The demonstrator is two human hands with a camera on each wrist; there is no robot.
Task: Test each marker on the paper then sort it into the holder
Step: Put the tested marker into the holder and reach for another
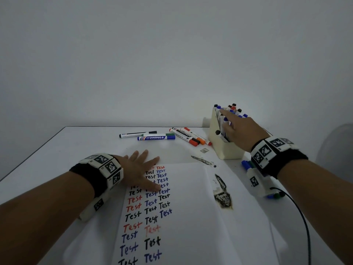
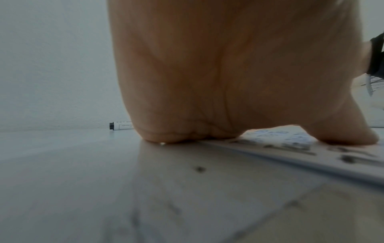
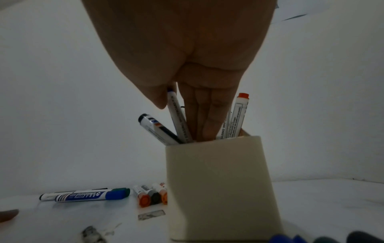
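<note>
Right hand (image 3: 187,54) pinches a marker (image 3: 177,118) between thumb and fingers inside the holder (image 3: 220,189). Left hand (image 1: 139,170), fingers spread, presses the paper (image 1: 183,226).

The left hand (image 2: 228,74) presses flat on the paper (image 2: 311,152), a marker (image 2: 121,126) lying beyond.

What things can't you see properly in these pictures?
- Head view: top rows of "Test" writing on the white paper, covered by the left hand.
- Right wrist view: right hand fingertips, hidden inside the cream plastic holder.
- Left wrist view: writing blurred.
</note>
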